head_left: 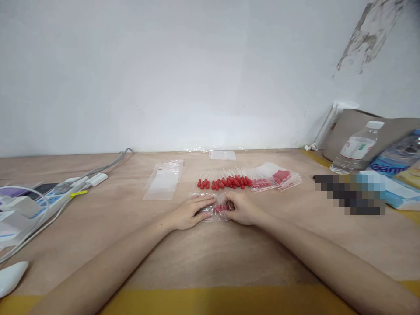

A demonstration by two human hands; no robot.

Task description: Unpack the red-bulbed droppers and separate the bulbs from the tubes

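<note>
Both of my hands rest on a small clear plastic bag point(212, 209) holding red-capped droppers, at the middle of the wooden table point(210, 253). My left hand point(190, 212) lies flat on the bag's left part with fingers stretched out. My right hand point(241, 208) has curled fingers pinching the bag's right end, where the red caps show. Just beyond my hands lies a row of loose red-capped droppers point(225, 181). To its right are filled bags point(278, 178) of the same droppers. A stack of empty clear bags point(164, 180) lies to the left.
A power strip with cables point(49, 199) sits at the far left, with a white object point(11, 275) near the front edge. At the right stand a water bottle point(356, 148), a cardboard box point(351, 127) and blue packaging point(398, 159). One more flat bag point(222, 154) lies by the wall.
</note>
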